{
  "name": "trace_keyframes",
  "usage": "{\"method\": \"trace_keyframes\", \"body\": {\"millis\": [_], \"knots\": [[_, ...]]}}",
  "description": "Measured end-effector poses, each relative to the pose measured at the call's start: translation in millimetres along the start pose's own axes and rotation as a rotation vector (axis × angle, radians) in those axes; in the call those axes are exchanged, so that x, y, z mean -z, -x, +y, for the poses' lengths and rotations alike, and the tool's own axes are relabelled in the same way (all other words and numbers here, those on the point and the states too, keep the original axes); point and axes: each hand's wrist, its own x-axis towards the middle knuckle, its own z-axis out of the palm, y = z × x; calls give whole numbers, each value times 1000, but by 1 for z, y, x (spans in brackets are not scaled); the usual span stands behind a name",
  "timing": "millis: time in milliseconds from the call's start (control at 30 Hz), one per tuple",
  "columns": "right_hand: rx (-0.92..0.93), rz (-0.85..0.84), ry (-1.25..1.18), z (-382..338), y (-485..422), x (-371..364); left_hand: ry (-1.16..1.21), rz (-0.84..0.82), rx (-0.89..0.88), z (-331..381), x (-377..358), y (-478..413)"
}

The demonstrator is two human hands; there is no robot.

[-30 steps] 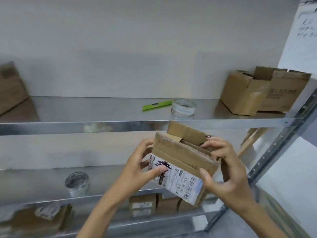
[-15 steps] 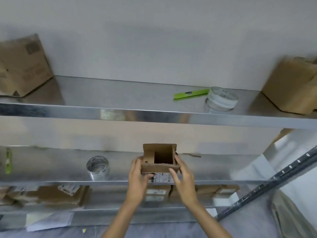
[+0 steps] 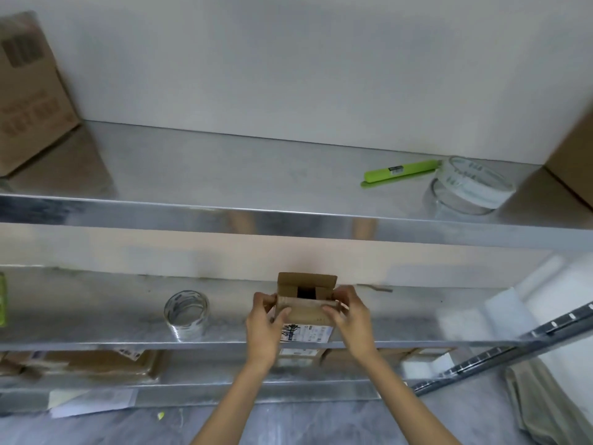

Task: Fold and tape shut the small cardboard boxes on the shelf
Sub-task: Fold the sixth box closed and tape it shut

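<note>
**Flaps closing on the small box, no tape on it yet**

Half a second ago the small box (image 3: 306, 311) gaped open at the top with its flaps up. Now its two side flaps lie folded inward, leaving only a dark slot between them, and the near flap is bent over under your thumbs. The far flap is the only one upright.

Your left hand (image 3: 264, 326) grips the box's left side and your right hand (image 3: 351, 319) grips its right side. On both, the fingers curl round the corners and the thumbs press on the near flap. A second ago you had the box tilted in the air close to you. It now stands upright at the front edge of the middle shelf (image 3: 128, 335), label facing you. Whether its weight is on the metal I cannot tell.

By my reading the fold is more than half done: far flap next, then tape. One tape roll (image 3: 186, 311) stands on the same shelf, left of your left hand and apart from it.
</note>
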Motion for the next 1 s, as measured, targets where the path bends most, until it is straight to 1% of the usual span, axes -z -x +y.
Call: {"method": "trace_keyframes", "body": {"millis": [67, 100, 200, 267, 333, 367, 400, 500, 533, 567, 600, 667, 733, 800, 833, 900, 1000], "knots": [[-25, 60, 8, 4, -3, -3, 17, 70, -2, 1, -6, 1], [-29, 50, -6, 4, -7, -2, 18, 88, -5, 3, -9, -1], [6, -42, -52, 8, -25, 5, 27, 82, -45, 14, -14, -9], [42, -155, 48, 10, -40, 9, 7, 67, -65, 16, -19, -17], [72, -254, 215, 11, -49, 11, -137, 15, -93, 18, -22, -25], [105, -256, 285, 13, -52, 13, -239, -19, -110, 16, -22, -29], [164, -238, 324, 13, -53, 14, -362, -57, -151, 13, -21, -32], [387, -189, 361, 21, -44, 12, -728, -94, -429, -6, -21, -37], [431, -159, 373, 26, -41, 11, -808, -107, -472, -12, -22, -37], [468, -135, 386, 31, -40, 9, -849, -141, -463, -16, -24, -34], [490, -116, 393, 34, -39, 9, -866, -156, -437, -15, -25, -31], [477, -98, 378, 32, -39, 10, -853, -175, -389, -8, -26, -27], [457, -80, 362, 32, -39, 9, -861, -117, -453, 0, -24, -28], [451, -81, 379, 29, -40, 11, -935, -68, -542, 9, -23, -30], [448, -89, 392, 27, -42, 13, -928, -72, -588, 15, -22, -30], [443, -111, 419, 20, -45, 17, -863, -63, -674, 27, -20, -30], [471, -99, 429, -2, -46, 30, -777, -52, -716, 49, -23, -26]]}}
